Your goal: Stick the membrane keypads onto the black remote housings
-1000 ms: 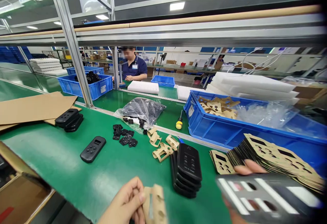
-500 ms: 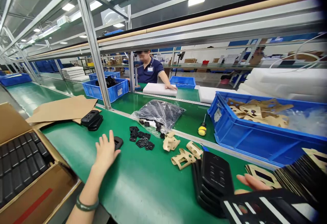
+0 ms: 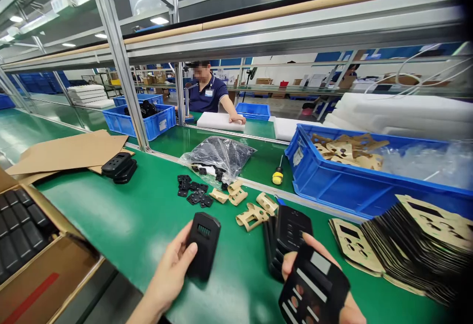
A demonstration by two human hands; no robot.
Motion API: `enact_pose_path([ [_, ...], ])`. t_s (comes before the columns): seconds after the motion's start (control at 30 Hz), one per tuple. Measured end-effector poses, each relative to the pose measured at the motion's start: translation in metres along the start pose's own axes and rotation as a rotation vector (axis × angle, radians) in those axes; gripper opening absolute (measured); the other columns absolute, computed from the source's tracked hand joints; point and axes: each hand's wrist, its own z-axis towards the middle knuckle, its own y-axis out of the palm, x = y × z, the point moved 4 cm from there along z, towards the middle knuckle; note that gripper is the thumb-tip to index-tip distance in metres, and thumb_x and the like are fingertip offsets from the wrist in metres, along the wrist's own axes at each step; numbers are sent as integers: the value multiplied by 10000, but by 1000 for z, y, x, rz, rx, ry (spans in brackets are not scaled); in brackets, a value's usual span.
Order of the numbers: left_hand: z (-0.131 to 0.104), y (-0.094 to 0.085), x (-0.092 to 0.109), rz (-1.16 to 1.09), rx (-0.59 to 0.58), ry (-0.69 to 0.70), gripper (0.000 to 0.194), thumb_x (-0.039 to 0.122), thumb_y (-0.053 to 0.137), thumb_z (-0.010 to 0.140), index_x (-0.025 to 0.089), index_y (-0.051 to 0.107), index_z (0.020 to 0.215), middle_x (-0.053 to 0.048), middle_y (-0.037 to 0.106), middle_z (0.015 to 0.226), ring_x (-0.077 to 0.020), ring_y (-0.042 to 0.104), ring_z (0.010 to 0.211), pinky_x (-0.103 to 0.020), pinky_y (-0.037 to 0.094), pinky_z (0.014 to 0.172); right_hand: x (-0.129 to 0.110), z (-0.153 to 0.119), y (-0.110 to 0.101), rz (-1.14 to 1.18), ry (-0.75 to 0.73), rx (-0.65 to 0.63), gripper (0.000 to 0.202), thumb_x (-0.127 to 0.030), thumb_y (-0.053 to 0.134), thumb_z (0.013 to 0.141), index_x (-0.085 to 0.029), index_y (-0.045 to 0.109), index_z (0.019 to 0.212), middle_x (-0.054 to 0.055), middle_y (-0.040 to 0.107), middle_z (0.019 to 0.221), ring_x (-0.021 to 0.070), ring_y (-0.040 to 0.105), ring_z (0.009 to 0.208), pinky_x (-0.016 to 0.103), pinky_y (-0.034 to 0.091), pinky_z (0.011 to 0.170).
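My left hand [image 3: 175, 265] grips a black casing [image 3: 204, 246] with a small slotted window near its top, held above the green bench. In my right hand [image 3: 349, 307] is a black panel [image 3: 314, 284] with pale strips and round holes, tilted in front of the fingers. Just behind it stands a stack of black casings [image 3: 291, 228]. Tan curved pieces [image 3: 253, 215] and small black plates [image 3: 194, 188] lie beyond my hands. To the right, a fanned stack of tan-faced panels [image 3: 410, 245] rests on the bench.
A clear bag [image 3: 221, 156] and a yellow screwdriver [image 3: 277, 176] lie farther back. A blue bin [image 3: 347, 186] stands back right, a carton [image 3: 70, 275] at left near cardboard sheets [image 3: 70, 154]. Across the bench, a person [image 3: 210, 92] touches white foam [image 3: 219, 121].
My left hand has picked up the black casing from the bench and brought it nearer, to the right. My right hand has moved left with the panel, now more upright. The view has shifted.
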Motion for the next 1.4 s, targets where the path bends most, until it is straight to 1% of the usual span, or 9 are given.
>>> enact_pose_path([
  [0.17, -20, 50, -14, -387, -118, -230, 491, 354, 745, 738, 203, 605, 1184, -88, 654, 1171, -224, 554, 1122, -298, 399, 953, 5, -2, 3, 75, 82, -33, 832, -853, 367, 682, -336, 408, 1333, 27, 501, 860, 163, 447, 582, 269, 422, 489],
  [0.3, -29, 67, -25, -546, -137, -399, 452, 381, 745, 740, 217, 622, 1144, -62, 695, 1031, -168, 623, 927, -266, 441, 835, 6, -4, 8, 83, 158, -19, 797, -816, 344, 749, -306, 407, 1358, 27, 497, 853, 167, 469, 622, 282, 457, 542],
  [0.37, -32, 70, -29, -596, -146, -449, 454, 392, 734, 749, 206, 617, 1146, -68, 698, 1012, -169, 632, 902, -276, 443, 831, 9, -5, 12, 108, 202, -18, 712, -766, 379, 794, -324, 415, 1351, 16, 501, 833, 143, 466, 604, 243, 442, 504],
  [0.47, -34, 72, -31, -633, -180, -451, 471, 380, 735, 746, 193, 605, 1159, -78, 696, 1006, -195, 639, 925, -309, 437, 860, 15, -6, 19, 79, 255, -53, 520, -580, 537, 856, -368, 427, 1318, -15, 514, 837, 53, 376, 459, 152, 335, 383],
  [0.53, -35, 72, -32, -638, -201, -456, 480, 373, 726, 755, 200, 589, 1182, -78, 694, 1008, -208, 643, 934, -325, 432, 867, 19, -7, 23, 28, 264, -67, 499, -492, 598, 854, -360, 434, 1306, -28, 522, 831, 17, 311, 396, 124, 289, 336],
  [0.67, -37, 72, -37, -639, -204, -463, 498, 370, 722, 760, 204, 569, 1204, -80, 696, 992, -217, 648, 929, -335, 423, 869, 21, -8, 28, -45, 284, -101, 532, -489, 588, 859, -280, 450, 1328, -75, 424, 606, 43, 338, 384, 117, 342, 326],
  [0.87, -38, 73, -40, -640, -168, -465, 529, 361, 732, 749, 191, 550, 1216, -79, 702, 938, -226, 651, 917, -335, 431, 844, 23, -6, 26, -141, 252, -153, 477, -480, 584, 858, -337, 496, 1304, -22, 380, 870, 36, 447, 460, 144, 417, 315],
  [1.2, -40, 77, -37, -645, -125, -446, 471, 353, 735, 753, 212, 567, 1170, -65, 698, 939, -230, 631, 973, -340, 430, 865, 31, -7, 27, -263, 172, -161, 398, -386, 525, 911, -387, 491, 1308, -38, 369, 854, 6, 441, 415, 127, 414, 313],
  [1.4, -41, 80, -39, -567, -126, -340, 453, 357, 755, 733, 239, 591, 1139, -73, 663, 1071, -231, 601, 1026, -343, 417, 908, 32, -7, 26, -266, 187, -152, 413, -403, 536, 905, -355, 496, 1313, -36, 378, 855, 1, 425, 392, 132, 383, 299],
])
